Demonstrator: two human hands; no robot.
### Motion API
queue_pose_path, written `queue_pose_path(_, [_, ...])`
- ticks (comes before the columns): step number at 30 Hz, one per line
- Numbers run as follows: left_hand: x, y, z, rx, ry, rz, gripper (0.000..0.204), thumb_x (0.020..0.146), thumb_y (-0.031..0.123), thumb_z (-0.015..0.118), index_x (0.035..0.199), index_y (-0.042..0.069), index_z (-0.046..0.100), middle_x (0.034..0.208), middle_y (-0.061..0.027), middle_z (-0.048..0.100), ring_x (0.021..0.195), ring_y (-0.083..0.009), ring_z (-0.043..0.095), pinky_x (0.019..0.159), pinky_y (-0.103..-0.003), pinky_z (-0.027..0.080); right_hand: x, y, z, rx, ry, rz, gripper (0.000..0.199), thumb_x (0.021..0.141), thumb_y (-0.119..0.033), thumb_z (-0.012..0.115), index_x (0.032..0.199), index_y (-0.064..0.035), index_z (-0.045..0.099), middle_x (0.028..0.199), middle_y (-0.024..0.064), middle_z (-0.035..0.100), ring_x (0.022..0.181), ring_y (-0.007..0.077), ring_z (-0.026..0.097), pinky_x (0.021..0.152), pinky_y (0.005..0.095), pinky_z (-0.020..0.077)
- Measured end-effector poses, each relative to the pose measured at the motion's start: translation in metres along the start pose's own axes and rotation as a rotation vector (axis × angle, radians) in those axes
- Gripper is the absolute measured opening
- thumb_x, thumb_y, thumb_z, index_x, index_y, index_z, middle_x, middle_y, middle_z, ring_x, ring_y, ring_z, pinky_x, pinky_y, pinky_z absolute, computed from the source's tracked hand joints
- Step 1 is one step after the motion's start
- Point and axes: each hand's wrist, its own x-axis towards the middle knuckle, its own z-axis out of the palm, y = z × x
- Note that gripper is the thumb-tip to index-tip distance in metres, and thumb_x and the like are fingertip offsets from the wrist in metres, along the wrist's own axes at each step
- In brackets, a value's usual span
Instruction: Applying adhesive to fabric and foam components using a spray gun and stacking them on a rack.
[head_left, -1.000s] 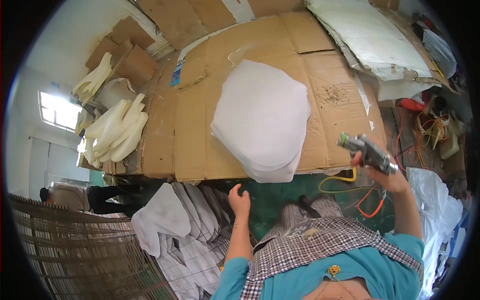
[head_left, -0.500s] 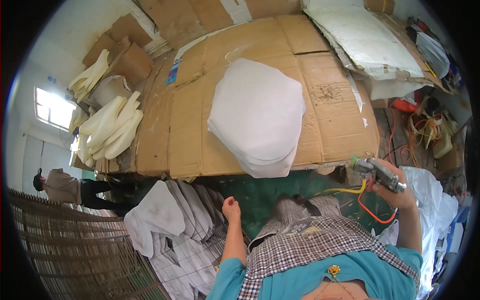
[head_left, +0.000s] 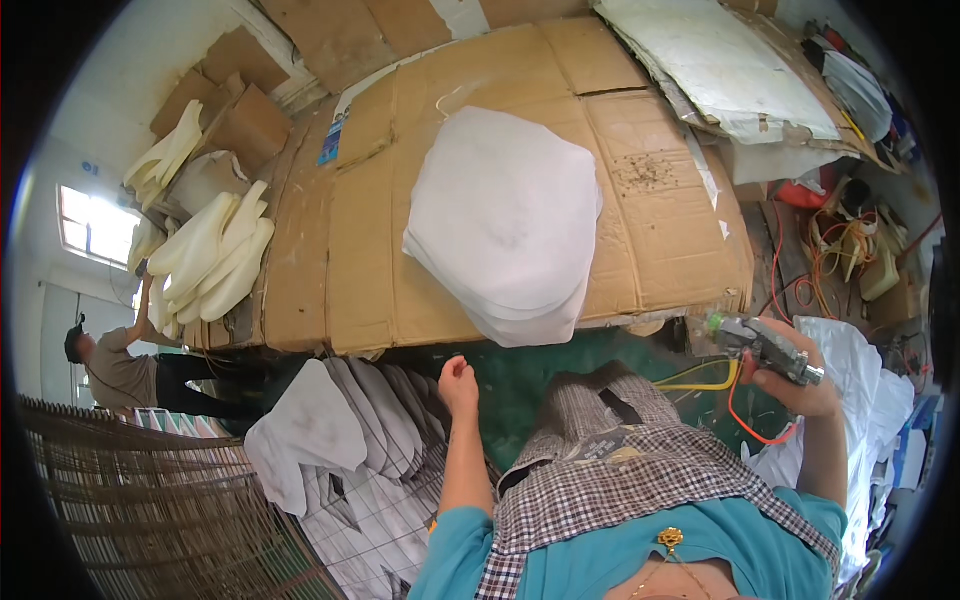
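Note:
A stack of white, rounded fabric-like sheets (head_left: 500, 215) lies on the cardboard-covered table (head_left: 365, 270), its near edge overhanging the front. My right hand (head_left: 795, 375) is closed around a metal spray gun (head_left: 755, 345) with a green-tinged nozzle, which points left toward the table's front edge. Yellow and orange hoses (head_left: 735, 400) run from the gun. My left hand (head_left: 459, 387) is raised just short of the table, its fingers curled with nothing visible in them. Below it, several similar white pieces (head_left: 370, 425) lie overlapped on a wire rack.
Cream-coloured foam shapes (head_left: 215, 255) are piled at the table's left end, near cardboard boxes (head_left: 245, 120). A slatted rack (head_left: 150, 500) stands at lower left; beyond it is another person (head_left: 135, 365). White sheets (head_left: 725, 65) lie far right, above tangled hoses (head_left: 835, 245).
My left hand has risen slightly toward the table. The spray gun stays in my right hand, nearly in place. A faint grey patch shows on the top sheet. The other person has raised an arm.

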Motion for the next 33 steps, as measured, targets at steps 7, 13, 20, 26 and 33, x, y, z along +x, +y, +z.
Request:
queue_pose_path(7, [0.042, 0.061, 0.056, 0.119, -0.043, 0.251, 0.027, 0.074, 0.01, 0.057, 0.1, 0.0, 0.057, 0.087, -0.0089, 0.06, 0.081, -0.0188, 0.058, 0.075, -0.03, 0.046, 0.038, 0.001, 0.021, 0.078, 0.189, -0.005, 0.048, 0.078, -0.01, 0.061, 0.12, 0.001, 0.042, 0.083, 0.0056, 0.056, 0.075, 0.0154, 0.056, 0.07, 0.0304, 0.0463])
queue_pose_path(13, [0.052, 0.092, 0.077, 0.482, 0.076, 0.314, 0.031, 0.072, 0.021, 0.061, 0.097, 0.002, 0.057, 0.083, -0.0122, 0.056, 0.078, -0.0296, 0.055, 0.071, -0.039, 0.045, 0.028, 0.008, -0.001, 0.022, 0.308, 0.009, 0.034, 0.079, -0.012, 0.06, 0.108, 0.0015, 0.05, 0.08, 0.0063, 0.057, 0.073, 0.0154, 0.056, 0.07, 0.03, 0.0458])
queue_pose_path(20, [0.065, 0.108, 0.08, 0.613, -0.056, 0.251, 0.024, 0.075, 0.021, 0.056, 0.089, 0.002, 0.058, 0.092, -0.0177, 0.058, 0.087, -0.0348, 0.055, 0.073, -0.043, 0.044, 0.011, 0.003, -0.005, 0.143, 0.214, -0.061, 0.054, 0.074, -0.005, 0.064, 0.123, 0.0018, 0.041, 0.083, 0.0057, 0.057, 0.075, 0.0124, 0.055, 0.068, 0.0261, 0.0458])
queue_pose_path(26, [0.064, 0.116, 0.086, 0.578, 0.011, 0.215, 0.016, 0.072, 0.019, 0.055, 0.074, 0.003, 0.058, 0.075, -0.0156, 0.061, 0.073, -0.0333, 0.059, 0.066, -0.041, 0.047, -0.005, 0.014, -0.032, -0.024, 0.125, 0.026, 0.056, 0.073, -0.004, 0.063, 0.124, 0.0015, 0.041, 0.084, 0.0063, 0.057, 0.073, 0.0138, 0.056, 0.066, 0.0282, 0.047])
queue_pose_path(33, [0.071, 0.097, 0.084, -0.052, -0.066, -0.138, 0.015, 0.074, 0.009, 0.055, 0.084, -0.001, 0.053, 0.079, -0.0133, 0.056, 0.066, -0.0244, 0.056, 0.054, -0.034, 0.048, 0.028, 0.009, -0.013, 0.043, 0.323, -0.013, 0.025, 0.078, -0.016, 0.06, 0.096, -0.0013, 0.049, 0.078, 0.0046, 0.054, 0.074, 0.0159, 0.053, 0.071, 0.0308, 0.0442])
